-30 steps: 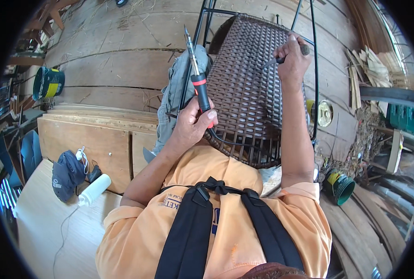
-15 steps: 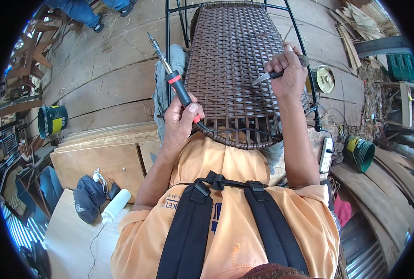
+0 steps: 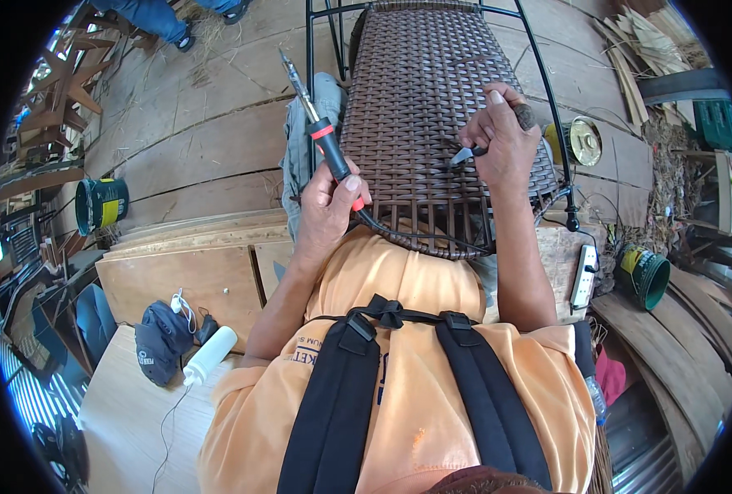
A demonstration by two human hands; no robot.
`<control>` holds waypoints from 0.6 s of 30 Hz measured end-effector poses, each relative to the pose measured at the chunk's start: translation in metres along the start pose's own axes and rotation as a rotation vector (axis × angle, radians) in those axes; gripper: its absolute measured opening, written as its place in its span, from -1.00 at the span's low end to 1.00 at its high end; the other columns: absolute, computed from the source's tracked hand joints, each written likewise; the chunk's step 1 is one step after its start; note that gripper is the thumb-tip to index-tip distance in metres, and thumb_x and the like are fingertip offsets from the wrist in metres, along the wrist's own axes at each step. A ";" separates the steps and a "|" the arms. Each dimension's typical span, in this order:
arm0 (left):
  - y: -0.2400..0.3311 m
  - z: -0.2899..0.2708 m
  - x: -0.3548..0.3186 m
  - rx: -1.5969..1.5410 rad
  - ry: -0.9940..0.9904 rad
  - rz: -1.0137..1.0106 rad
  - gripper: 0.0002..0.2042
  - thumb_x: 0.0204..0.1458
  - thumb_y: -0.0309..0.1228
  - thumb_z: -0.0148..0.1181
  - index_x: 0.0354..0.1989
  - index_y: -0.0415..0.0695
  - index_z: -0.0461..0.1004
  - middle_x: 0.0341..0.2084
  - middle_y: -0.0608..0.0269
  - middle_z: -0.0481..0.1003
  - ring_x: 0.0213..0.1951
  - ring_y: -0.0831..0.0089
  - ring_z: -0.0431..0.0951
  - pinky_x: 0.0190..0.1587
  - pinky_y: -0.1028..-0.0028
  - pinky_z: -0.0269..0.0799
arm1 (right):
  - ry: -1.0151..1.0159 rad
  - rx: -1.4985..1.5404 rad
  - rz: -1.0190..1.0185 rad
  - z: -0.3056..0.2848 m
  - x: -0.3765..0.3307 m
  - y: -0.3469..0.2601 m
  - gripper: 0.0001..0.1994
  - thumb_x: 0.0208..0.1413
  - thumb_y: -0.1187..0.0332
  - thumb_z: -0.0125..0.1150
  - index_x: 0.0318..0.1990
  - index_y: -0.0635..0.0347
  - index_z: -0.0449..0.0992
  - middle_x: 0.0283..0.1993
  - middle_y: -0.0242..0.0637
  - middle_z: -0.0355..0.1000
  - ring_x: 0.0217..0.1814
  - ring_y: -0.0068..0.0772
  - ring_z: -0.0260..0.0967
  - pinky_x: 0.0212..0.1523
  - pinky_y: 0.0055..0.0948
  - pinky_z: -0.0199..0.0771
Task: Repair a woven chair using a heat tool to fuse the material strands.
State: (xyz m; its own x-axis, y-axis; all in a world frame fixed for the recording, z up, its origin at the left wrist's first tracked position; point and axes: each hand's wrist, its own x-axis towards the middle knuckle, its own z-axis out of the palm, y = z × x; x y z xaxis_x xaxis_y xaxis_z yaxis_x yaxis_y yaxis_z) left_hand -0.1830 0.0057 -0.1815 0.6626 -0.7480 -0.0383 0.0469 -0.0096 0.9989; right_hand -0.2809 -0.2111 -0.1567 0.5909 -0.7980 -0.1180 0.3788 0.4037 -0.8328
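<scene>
A brown woven wicker panel (image 3: 432,99) on a black metal frame (image 3: 310,49) leans against my lap. My left hand (image 3: 330,206) grips a soldering iron (image 3: 320,132) with a black and red handle, its metal tip pointing up and away beside the panel's left edge. The iron's black cord runs along the panel's lower rim. My right hand (image 3: 501,144) rests on the weave near the right side and holds a small knife (image 3: 464,154), blade pointing left onto the strands.
A white power strip (image 3: 583,276) lies at my right, with a green bucket (image 3: 646,276) beyond it. At my left sit a dark cap (image 3: 158,342), a white bottle (image 3: 209,354) and a green and yellow can (image 3: 101,203). Another person's legs (image 3: 156,16) show at the top left.
The view has shifted so the panel stands more upright and centred. My right hand came down the panel's right side with the knife. My left hand stayed on the iron.
</scene>
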 end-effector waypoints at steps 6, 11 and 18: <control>0.002 0.000 0.002 -0.004 -0.013 -0.007 -0.79 0.17 -0.28 -0.02 -0.20 -0.19 0.30 -0.58 0.29 0.42 -0.51 0.64 0.34 -0.39 0.61 0.26 | -0.066 -0.020 -0.018 0.009 0.015 -0.013 -0.89 0.16 0.44 0.03 -0.22 0.30 0.37 -0.67 -0.48 0.07 -0.68 -0.60 0.05 -0.62 -0.46 0.25; 0.004 0.000 -0.001 -0.003 -0.009 -0.012 -0.78 0.17 -0.27 -0.02 -0.20 -0.18 0.30 -0.58 0.28 0.42 -0.51 0.63 0.33 -0.38 0.60 0.28 | -0.017 0.086 -0.076 0.015 0.056 0.000 -0.91 0.14 0.45 0.04 -0.25 0.27 0.36 -0.65 -0.45 0.09 -0.66 -0.55 0.06 -0.60 -0.42 0.28; 0.003 0.003 0.000 -0.017 -0.004 -0.024 -0.79 0.17 -0.29 -0.02 -0.20 -0.19 0.30 -0.58 0.29 0.42 -0.51 0.63 0.34 -0.38 0.60 0.28 | -0.002 0.032 -0.115 0.010 0.061 0.020 -0.86 0.15 0.44 0.05 -0.21 0.34 0.38 -0.66 -0.43 0.12 -0.68 -0.56 0.08 -0.62 -0.47 0.27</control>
State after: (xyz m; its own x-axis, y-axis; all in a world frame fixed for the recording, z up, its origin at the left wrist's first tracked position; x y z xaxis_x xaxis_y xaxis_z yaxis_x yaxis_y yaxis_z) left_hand -0.1857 0.0038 -0.1786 0.6581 -0.7503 -0.0623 0.0757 -0.0163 0.9970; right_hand -0.2305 -0.2472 -0.1755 0.5438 -0.8390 -0.0211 0.4672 0.3235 -0.8228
